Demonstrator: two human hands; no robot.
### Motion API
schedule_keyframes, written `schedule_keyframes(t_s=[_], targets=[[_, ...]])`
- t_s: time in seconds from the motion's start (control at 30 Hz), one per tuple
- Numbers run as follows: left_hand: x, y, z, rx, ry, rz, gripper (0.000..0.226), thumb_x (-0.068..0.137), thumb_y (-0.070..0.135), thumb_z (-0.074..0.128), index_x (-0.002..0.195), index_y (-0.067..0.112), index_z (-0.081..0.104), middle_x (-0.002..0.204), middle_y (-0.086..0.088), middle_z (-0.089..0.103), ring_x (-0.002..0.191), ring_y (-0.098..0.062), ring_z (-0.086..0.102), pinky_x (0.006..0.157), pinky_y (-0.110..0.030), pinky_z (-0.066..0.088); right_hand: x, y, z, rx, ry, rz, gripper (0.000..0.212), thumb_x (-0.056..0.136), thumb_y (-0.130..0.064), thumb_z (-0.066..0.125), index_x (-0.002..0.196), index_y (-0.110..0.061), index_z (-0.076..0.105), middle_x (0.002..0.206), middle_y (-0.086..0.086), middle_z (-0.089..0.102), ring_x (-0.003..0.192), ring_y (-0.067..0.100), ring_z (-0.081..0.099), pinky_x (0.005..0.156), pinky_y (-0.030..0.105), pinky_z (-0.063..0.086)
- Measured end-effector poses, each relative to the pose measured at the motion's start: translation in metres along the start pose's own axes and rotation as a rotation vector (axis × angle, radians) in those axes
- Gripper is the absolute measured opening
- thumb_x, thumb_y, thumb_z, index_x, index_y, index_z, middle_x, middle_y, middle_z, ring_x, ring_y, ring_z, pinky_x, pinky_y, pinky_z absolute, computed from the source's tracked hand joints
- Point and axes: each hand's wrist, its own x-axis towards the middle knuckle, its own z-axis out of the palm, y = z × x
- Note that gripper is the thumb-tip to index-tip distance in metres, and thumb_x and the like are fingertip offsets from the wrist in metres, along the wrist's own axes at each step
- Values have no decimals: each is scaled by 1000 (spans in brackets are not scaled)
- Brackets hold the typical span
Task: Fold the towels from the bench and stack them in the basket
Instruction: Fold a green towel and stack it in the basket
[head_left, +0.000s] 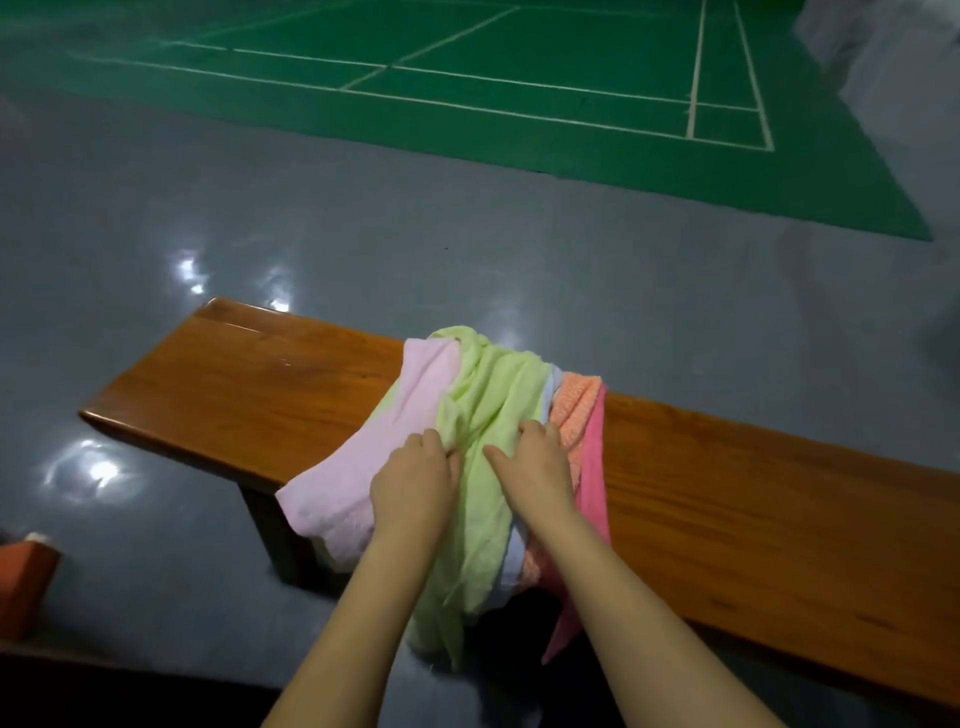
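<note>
Several towels lie heaped across a wooden bench (218, 384) and hang over its near edge. A light green towel (493, 395) is on top in the middle. A pale pink towel (358, 467) lies to its left. An orange towel (574, 405) and a bright pink towel (592, 467) lie to its right, and a light blue edge shows between them. My left hand (415, 483) grips a fold of the green towel with curled fingers. My right hand (535, 462) grips the green towel beside it, its thumb stretched out. No basket is in view.
The bench runs from the upper left to the lower right, with bare wood on both sides of the pile. A shiny grey floor (467, 249) surrounds it. A green court mat (519, 78) lies beyond. An orange object (23, 577) sits at the left edge on the floor.
</note>
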Motion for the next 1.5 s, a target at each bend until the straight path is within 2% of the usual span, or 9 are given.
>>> schedule_keyframes(t_s=[0.1,0.2,0.33,0.57,0.67,0.93,1.23,1.4,1.5], targets=[[-1,3,8,62,31,43,33,100,38,32,111,13,50,108,-8,56,98,-30,57,65,-33,35,8,1,0,63,37,14,23,86,-31,63,90,-9,59,100,12,53,93,33,54,70,32,38],[1,-4,6,-94,136,47,34,95,34,34,99,8,55,101,-13,57,96,-34,52,71,-39,42,14,9,-7,196,66,66,41,88,-23,62,51,-19,43,69,6,54,71,27,52,62,31,37],[-13,11,-21,-527,260,48,13,94,17,39,88,7,44,85,-14,54,81,-35,48,68,-39,36,10,12,-21,526,121,157,37,91,-19,60,57,-16,46,61,-1,47,70,18,46,62,30,34],[-18,46,-39,-1204,-200,-354,52,96,41,49,134,6,43,127,-10,55,102,-26,55,81,-32,44,-9,26,-44,1153,215,478,28,100,-25,39,107,-5,58,100,11,64,87,24,60,76,32,49],[-29,60,-50,-1233,-63,-152,46,87,29,62,129,12,52,117,-2,61,107,-22,59,93,-38,47,-22,27,-69,1499,47,357,22,93,-14,52,110,-6,63,114,17,65,99,27,65,90,43,52],[-65,144,-99,-1492,3,264,11,92,37,50,91,37,61,97,3,59,95,-19,59,92,-45,48,-92,49,-187,1315,459,-140,26,91,-1,53,96,-26,59,100,14,64,81,24,62,73,38,53],[-114,148,-10,-787,-163,253,35,93,26,56,124,10,54,119,-7,59,111,-23,54,94,-29,39,-162,137,-150,1091,284,162,27,99,-12,45,90,-20,69,106,3,66,105,23,60,90,37,51],[-159,143,18,-616,-5,377,24,87,17,65,108,8,60,112,-10,51,98,-24,54,88,-28,39,-179,154,-119,1130,143,305,43,93,3,34,103,-18,69,91,10,61,70,13,57,64,31,52],[-186,153,19,-644,-87,461,19,89,26,63,100,12,58,99,-1,50,87,-17,57,79,-30,46,-190,150,-119,1288,82,281,42,94,8,31,107,-11,66,92,7,65,80,11,65,78,32,56]])
